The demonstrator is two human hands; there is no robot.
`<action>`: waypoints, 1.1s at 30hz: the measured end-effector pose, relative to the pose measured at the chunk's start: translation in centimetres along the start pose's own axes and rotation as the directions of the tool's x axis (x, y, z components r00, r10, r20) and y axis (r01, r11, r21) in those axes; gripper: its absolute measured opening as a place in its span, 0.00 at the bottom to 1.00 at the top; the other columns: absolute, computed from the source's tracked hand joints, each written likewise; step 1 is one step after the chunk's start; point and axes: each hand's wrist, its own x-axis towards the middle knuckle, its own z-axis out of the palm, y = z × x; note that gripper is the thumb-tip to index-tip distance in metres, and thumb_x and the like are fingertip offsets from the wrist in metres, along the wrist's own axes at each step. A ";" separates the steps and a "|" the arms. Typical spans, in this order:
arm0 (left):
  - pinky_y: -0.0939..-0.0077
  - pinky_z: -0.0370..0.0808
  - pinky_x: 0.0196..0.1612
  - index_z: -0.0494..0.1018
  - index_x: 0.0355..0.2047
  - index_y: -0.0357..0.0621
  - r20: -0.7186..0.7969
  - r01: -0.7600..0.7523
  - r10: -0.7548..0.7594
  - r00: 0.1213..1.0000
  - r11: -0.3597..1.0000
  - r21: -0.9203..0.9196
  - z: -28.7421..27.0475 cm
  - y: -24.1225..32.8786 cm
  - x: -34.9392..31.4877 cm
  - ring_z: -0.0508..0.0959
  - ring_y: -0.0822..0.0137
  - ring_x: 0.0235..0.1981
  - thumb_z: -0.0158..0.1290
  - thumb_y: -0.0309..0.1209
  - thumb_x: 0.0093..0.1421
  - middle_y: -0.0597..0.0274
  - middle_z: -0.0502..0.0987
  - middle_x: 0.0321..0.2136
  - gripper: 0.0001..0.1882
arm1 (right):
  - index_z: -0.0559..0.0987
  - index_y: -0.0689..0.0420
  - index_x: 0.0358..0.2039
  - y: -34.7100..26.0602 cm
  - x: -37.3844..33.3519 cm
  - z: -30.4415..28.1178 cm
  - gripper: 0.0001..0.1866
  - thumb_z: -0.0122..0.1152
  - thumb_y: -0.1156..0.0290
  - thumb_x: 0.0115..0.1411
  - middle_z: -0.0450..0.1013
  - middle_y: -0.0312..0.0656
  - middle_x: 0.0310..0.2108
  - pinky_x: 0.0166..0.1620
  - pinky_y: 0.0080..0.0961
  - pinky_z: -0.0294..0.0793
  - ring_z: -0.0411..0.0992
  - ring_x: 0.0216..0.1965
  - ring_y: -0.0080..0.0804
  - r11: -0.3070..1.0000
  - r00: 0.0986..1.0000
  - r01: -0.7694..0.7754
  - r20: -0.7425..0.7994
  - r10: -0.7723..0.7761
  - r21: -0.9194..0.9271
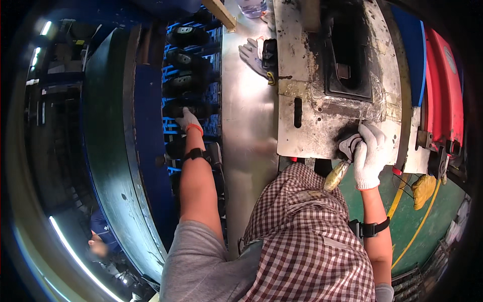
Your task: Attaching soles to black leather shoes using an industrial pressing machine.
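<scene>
The person stands at a long metal desk and works with both hands in white gloves.

The left hand reaches out to the left, over a blue rack that carries a row of dark shoe pieces. The hand rests on or just above one of them, near the middle of the row. Its fingers look curled down, but the view is too small there to tell if it has a real hold of a piece.

The right hand is on the near edge of a dirty grey metal plate that has a deep dark opening in it. This hand is closed around a small dark grey piece and presses it against the plate, right by a burnt black patch. Just under the hand hangs something yellowish and shiny; it may be a brush or a rag.

The step in hand looks like this: the right hand holds its piece at the plate while the left hand goes for a shoe piece on the rack. The next move would call for a firm hold with the left hand, so that the piece can be lifted free of the others beside it.

A spare white glove lies on the desk, further up. A red cover stands to the right.
</scene>
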 end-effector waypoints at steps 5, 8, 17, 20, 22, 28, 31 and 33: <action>0.56 0.67 0.66 0.67 0.63 0.30 -0.174 -0.298 0.272 0.947 0.943 -0.149 -3.3 -5.0 -6.5 0.71 0.44 0.63 0.56 0.39 0.68 0.35 0.70 0.63 0.30 | 0.82 0.57 0.51 0.3 -0.3 0.1 0.18 0.50 0.65 0.67 0.76 0.50 0.50 0.58 0.42 0.68 0.73 0.52 0.49 1.000 1.000 -0.010 -0.005 0.010 -0.017; 0.53 0.71 0.64 0.66 0.63 0.31 -0.456 -0.046 0.042 0.889 0.999 0.003 -6.0 -4.9 -8.1 0.72 0.43 0.62 0.60 0.43 0.64 0.34 0.70 0.61 0.34 | 0.82 0.58 0.51 0.5 -0.4 0.3 0.19 0.49 0.65 0.68 0.76 0.50 0.50 0.58 0.42 0.69 0.74 0.52 0.49 0.999 1.000 0.002 0.000 -0.002 -0.032; 0.44 0.70 0.57 0.77 0.53 0.55 0.424 0.629 -0.478 0.769 0.682 -0.372 -8.7 -9.8 7.1 0.79 0.54 0.52 0.50 0.60 0.62 0.67 0.82 0.50 0.29 | 0.81 0.59 0.53 0.3 -0.6 0.5 0.19 0.50 0.65 0.68 0.76 0.51 0.51 0.58 0.41 0.69 0.74 0.52 0.48 1.000 1.000 -0.001 -0.008 0.001 0.010; 0.42 0.70 0.56 0.79 0.47 0.53 0.370 0.614 -0.490 0.789 0.658 -0.437 -9.3 -11.0 6.6 0.79 0.55 0.52 0.55 0.51 0.60 0.63 0.82 0.48 0.22 | 0.81 0.59 0.53 0.2 -0.6 0.6 0.18 0.50 0.67 0.69 0.76 0.50 0.51 0.60 0.41 0.68 0.73 0.54 0.48 1.000 1.000 -0.007 0.000 0.007 0.025; 0.41 0.68 0.60 0.79 0.49 0.52 0.498 0.546 -0.259 0.828 0.576 -0.608 -11.2 -12.8 5.1 0.77 0.50 0.56 0.58 0.44 0.59 0.61 0.82 0.52 0.20 | 0.81 0.59 0.53 0.3 -0.6 0.2 0.18 0.50 0.67 0.69 0.76 0.50 0.52 0.60 0.42 0.68 0.73 0.54 0.48 0.998 1.000 -0.031 -0.006 0.031 0.052; 0.36 0.62 0.68 0.74 0.58 0.40 0.714 0.723 -0.111 0.691 0.111 -0.682 -12.6 -9.7 -6.3 0.70 0.45 0.65 0.61 0.35 0.53 0.46 0.75 0.59 0.30 | 0.80 0.56 0.49 0.1 -0.2 -0.2 0.14 0.56 0.72 0.63 0.76 0.47 0.46 0.56 0.42 0.70 0.73 0.50 0.47 0.996 0.997 -0.070 -0.040 0.072 0.057; 0.43 0.57 0.74 0.65 0.67 0.38 0.872 0.825 0.179 0.455 0.285 -0.489 -13.6 -6.9 -12.4 0.65 0.46 0.69 0.63 0.34 0.48 0.44 0.69 0.65 0.44 | 0.80 0.54 0.47 -1.7 1.5 -1.7 0.14 0.58 0.71 0.61 0.76 0.45 0.45 0.59 0.43 0.70 0.73 0.50 0.45 0.998 0.998 0.015 -0.052 -0.018 -0.061; 0.49 0.57 0.75 0.60 0.70 0.39 0.894 0.758 0.268 0.358 0.476 -0.446 -13.5 -3.5 -16.8 0.63 0.47 0.70 0.66 0.35 0.44 0.45 0.65 0.67 0.51 | 0.80 0.54 0.46 -3.8 2.8 -2.5 0.14 0.59 0.69 0.60 0.76 0.45 0.46 0.63 0.43 0.69 0.73 0.50 0.44 0.999 0.996 0.043 -0.080 -0.041 0.022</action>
